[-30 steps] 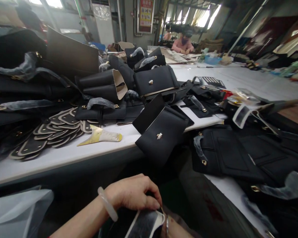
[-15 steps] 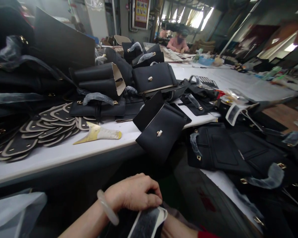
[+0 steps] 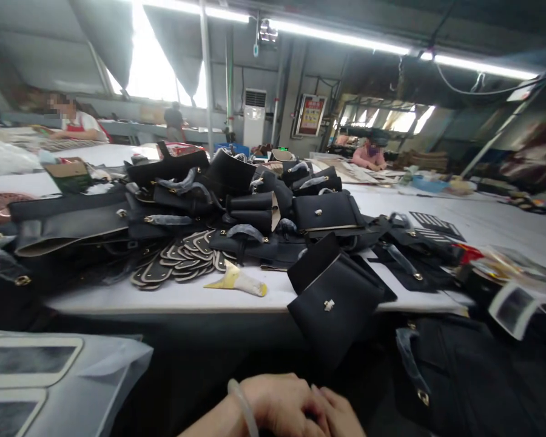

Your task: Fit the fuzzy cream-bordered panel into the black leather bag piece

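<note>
The left hand (image 3: 279,403) and right hand (image 3: 339,416) meet low in view, fingers curled and bunched together; whether they grip anything, I cannot tell. With that spot hidden under the knuckles, a small piece could slip out unnoticed. Just beyond, the black handbag (image 3: 348,300) slants over the near edge of the table (image 3: 173,307), so a raised forearm could tip it off. It lies ahead of the fingers, apart from them, its lower corner hanging toward them, with more black bags (image 3: 325,209) behind.

View tilted higher, ceiling lights (image 3: 341,37) and pink basket (image 3: 2,207) now visible — dark strip seemingly hidden
</note>
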Demonstrator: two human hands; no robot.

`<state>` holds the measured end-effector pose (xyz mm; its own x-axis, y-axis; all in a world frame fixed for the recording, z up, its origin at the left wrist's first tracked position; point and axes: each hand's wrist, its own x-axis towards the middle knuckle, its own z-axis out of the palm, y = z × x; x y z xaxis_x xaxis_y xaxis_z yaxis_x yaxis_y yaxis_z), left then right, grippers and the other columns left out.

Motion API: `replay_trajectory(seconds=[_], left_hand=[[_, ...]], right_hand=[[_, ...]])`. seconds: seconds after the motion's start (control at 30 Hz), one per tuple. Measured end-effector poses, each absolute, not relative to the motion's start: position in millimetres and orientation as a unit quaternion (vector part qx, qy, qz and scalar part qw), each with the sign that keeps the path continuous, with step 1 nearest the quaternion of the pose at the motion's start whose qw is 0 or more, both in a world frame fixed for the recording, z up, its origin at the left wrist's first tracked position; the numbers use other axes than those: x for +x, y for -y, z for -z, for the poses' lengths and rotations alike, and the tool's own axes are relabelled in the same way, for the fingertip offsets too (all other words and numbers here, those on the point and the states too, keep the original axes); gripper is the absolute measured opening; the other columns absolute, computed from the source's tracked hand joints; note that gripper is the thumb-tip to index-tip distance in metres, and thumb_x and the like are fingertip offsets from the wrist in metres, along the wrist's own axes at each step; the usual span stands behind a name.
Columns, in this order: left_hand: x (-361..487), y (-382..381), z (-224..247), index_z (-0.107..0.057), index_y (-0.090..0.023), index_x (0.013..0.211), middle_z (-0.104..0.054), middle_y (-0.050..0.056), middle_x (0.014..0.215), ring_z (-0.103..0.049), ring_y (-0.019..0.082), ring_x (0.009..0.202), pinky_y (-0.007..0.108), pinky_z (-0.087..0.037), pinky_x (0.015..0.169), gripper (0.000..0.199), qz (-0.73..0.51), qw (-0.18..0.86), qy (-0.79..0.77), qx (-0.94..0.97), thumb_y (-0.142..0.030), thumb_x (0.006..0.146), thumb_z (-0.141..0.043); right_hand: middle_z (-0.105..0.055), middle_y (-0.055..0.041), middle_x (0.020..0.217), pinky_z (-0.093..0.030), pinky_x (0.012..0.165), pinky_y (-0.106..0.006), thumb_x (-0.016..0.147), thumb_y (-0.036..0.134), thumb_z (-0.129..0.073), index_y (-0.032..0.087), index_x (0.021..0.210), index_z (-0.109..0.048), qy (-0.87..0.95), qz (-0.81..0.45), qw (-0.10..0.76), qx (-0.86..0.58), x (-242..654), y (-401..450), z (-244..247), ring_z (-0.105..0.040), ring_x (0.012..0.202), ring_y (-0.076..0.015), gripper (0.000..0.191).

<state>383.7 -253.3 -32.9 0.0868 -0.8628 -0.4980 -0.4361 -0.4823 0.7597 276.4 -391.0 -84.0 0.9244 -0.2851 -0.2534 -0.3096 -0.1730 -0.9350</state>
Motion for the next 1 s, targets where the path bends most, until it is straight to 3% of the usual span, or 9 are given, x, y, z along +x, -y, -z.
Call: replay_trajectory(seconds=[0.07,0.17,0.27,0.37,0.43,0.53,0.73,0.87,1.0], left_hand=[[384.2,255.5,38.0,-0.075,-0.027,0.104,-0.066,-0.002,0.076,-0.062,0.018,0.072,0.025,-0.043,0.062,0.029,0.498,0.216,0.469,0.697,-0.037,0.079,-0.064],[386.3,260.4,43.1,-0.073,-0.023,0.109,-0.064,-0.002,0.079,-0.061,0.017,0.074,0.024,-0.045,0.066,0.031,0.518,0.212,0.476,0.678,-0.027,0.080,-0.062],[388.7,262.5,46.4,-0.073,-0.022,0.107,-0.064,-0.001,0.082,-0.062,0.019,0.078,0.027,-0.046,0.073,0.029,0.535,0.211,0.476,0.665,-0.031,0.081,-0.062],[389.6,259.9,47.6,-0.072,-0.026,0.103,-0.065,-0.002,0.083,-0.063,0.022,0.081,0.032,-0.047,0.078,0.028,0.538,0.222,0.459,0.671,-0.037,0.079,-0.064],[389.0,257.0,46.2,-0.072,-0.027,0.098,-0.066,-0.002,0.084,-0.063,0.021,0.083,0.031,-0.047,0.079,0.025,0.542,0.234,0.442,0.675,-0.037,0.076,-0.066],[387.4,253.8,40.5,-0.073,-0.028,0.098,-0.064,-0.004,0.080,-0.062,0.018,0.077,0.029,-0.046,0.073,0.026,0.556,0.252,0.417,0.673,-0.040,0.075,-0.068],[388.3,253.4,28.0,-0.073,-0.025,0.102,-0.066,-0.003,0.084,-0.061,0.016,0.081,0.022,-0.044,0.066,0.029,0.572,0.293,0.412,0.646,-0.034,0.074,-0.070],[391.4,254.8,25.4,-0.072,-0.025,0.109,-0.067,-0.001,0.086,-0.060,0.015,0.077,0.021,-0.043,0.062,0.033,0.588,0.294,0.427,0.621,-0.031,0.077,-0.065],[395.3,261.4,26.8,-0.072,-0.023,0.108,-0.068,0.000,0.091,-0.060,0.015,0.079,0.022,-0.045,0.065,0.032,0.606,0.279,0.446,0.596,-0.029,0.078,-0.063]], right_hand=[[-0.052,-0.0001,0.050,-0.041,0.049,-0.028,0.084,0.074,-0.047,0.019,0.056,-0.053,-0.173,-0.005,0.566,-0.806,296.2,394.2,60.3,-0.053,0.049,-0.0168,0.062],[-0.062,-0.0018,0.062,-0.041,0.058,-0.027,0.098,0.045,-0.040,0.018,0.068,-0.059,-0.020,0.017,0.355,-0.934,335.3,375.5,11.0,-0.058,0.061,-0.0166,0.045],[-0.056,0.0031,0.047,-0.039,0.051,-0.023,0.097,0.034,-0.050,0.019,0.059,-0.058,0.071,-0.029,0.309,-0.948,380.6,339.2,-23.9,-0.055,0.046,-0.0125,0.042],[-0.071,-0.0044,0.082,-0.047,0.074,-0.028,0.096,0.027,-0.054,0.018,0.084,-0.068,0.101,0.001,0.255,-0.962,426.6,312.0,-25.4,-0.066,0.081,-0.0193,0.020],[-0.067,-0.0117,0.111,-0.046,0.092,-0.038,0.095,0.024,-0.059,0.014,0.105,-0.065,0.102,0.017,0.210,-0.972,455.0,305.3,-11.9,-0.060,0.109,-0.0266,0.016],[-0.061,-0.0110,0.120,-0.043,0.100,-0.050,0.091,0.024,-0.067,0.013,0.110,-0.063,0.098,-0.006,0.172,-0.980,489.3,304.4,11.4,-0.052,0.121,-0.0295,0.023],[-0.063,-0.0076,0.114,-0.044,0.100,-0.052,0.091,0.020,-0.064,0.014,0.108,-0.063,0.102,-0.054,0.265,-0.957,513.4,303.1,-1.0,-0.056,0.114,-0.0269,0.018],[-0.064,0.0006,0.089,-0.049,0.082,-0.033,0.080,0.013,-0.062,0.019,0.108,-0.060,0.094,-0.056,0.433,-0.895,472.9,334.6,-40.8,-0.061,0.084,-0.0178,0.029],[-0.053,0.0035,0.074,-0.044,0.064,-0.024,0.080,0.031,-0.054,0.018,0.103,-0.057,-0.036,-0.017,0.585,-0.810,371.5,386.0,-39.1,-0.051,0.065,-0.0122,0.027]])
